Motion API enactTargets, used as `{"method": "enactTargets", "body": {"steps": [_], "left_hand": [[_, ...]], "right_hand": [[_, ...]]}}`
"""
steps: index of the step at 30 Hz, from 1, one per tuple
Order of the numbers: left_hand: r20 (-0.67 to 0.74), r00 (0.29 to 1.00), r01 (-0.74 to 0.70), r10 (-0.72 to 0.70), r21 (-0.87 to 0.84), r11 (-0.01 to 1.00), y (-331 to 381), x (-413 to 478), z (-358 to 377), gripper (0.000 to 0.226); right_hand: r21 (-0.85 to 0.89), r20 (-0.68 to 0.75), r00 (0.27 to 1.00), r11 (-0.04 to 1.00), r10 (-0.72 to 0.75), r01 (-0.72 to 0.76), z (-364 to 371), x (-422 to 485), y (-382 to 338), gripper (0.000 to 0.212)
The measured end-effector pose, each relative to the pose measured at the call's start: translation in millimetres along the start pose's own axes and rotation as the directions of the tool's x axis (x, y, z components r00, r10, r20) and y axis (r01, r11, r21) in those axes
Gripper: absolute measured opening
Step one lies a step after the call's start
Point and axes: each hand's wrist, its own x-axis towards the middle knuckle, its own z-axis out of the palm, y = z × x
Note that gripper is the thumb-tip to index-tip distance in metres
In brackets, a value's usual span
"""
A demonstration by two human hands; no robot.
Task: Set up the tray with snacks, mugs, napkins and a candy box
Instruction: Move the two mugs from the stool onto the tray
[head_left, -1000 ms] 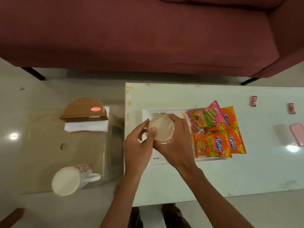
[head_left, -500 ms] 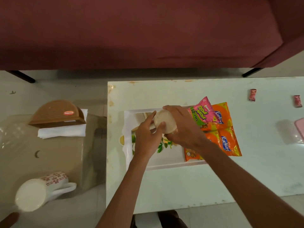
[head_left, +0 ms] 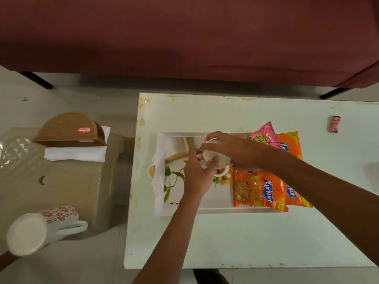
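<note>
Both hands grip one mug (head_left: 215,159) over the tray (head_left: 162,203): right hand (head_left: 235,151) wraps it from above, left hand (head_left: 198,175) pinches its near-left side. Snacks (head_left: 260,189) cover the tray's right end.

Both forearms are bare from elbow to wrist, with no sleeve reaching into view. The left hand (head_left: 196,177) and the right hand (head_left: 235,152) wear no gloves, and no ring, watch or band shows on them. Dark trousers (head_left: 209,277) show at the bottom edge.

Maroon sofa (head_left: 184,37), pale tiled floor (head_left: 82,95), white table (head_left: 246,238)
</note>
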Motion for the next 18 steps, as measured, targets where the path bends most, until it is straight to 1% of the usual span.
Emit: {"method": "enactTargets", "body": {"steps": [2, 5, 8, 10, 14, 18], "left_hand": [[-0.021, 1.000, 0.002, -0.003, -0.003, 1.000, -1.0, -0.5, 5.6, 0.038], [-0.031, 0.999, 0.009, -0.010, -0.015, 1.000, 0.6, -4.4, 13.4, 0.037], [-0.014, 0.998, 0.057, -0.058, -0.043, 0.997, 0.4, -7.3, 17.8, 0.039], [-0.014, 0.998, 0.055, -0.055, -0.013, 0.998, -1.8, -9.1, 18.9, 0.042], [-0.040, 0.999, 0.002, 0.000, 0.044, 0.999, -6.0, -14.6, 23.4, 0.044], [-0.023, 1.000, -0.001, 0.003, 0.069, 0.998, -7.4, -15.0, 24.0, 0.046]], "right_hand": [[-0.010, 0.010, 1.000, 1.000, 0.008, -0.008, 0.0, -2.0, 5.2, 0.109], [-0.004, 0.022, 1.000, 1.000, 0.001, -0.001, -4.1, -5.7, 7.4, 0.100], [-0.010, 0.056, 0.998, 1.000, -0.014, 0.015, -12.0, -10.8, 4.5, 0.094], [-0.031, 0.070, 0.997, 0.998, -0.043, 0.045, -16.6, -12.8, 3.1, 0.094], [-0.103, 0.110, 0.992, 0.992, -0.065, 0.077, -21.7, -13.0, -0.9, 0.096], [-0.097, 0.073, 0.994, 0.992, -0.078, 0.085, -16.8, -12.4, -0.3, 0.099]]}}
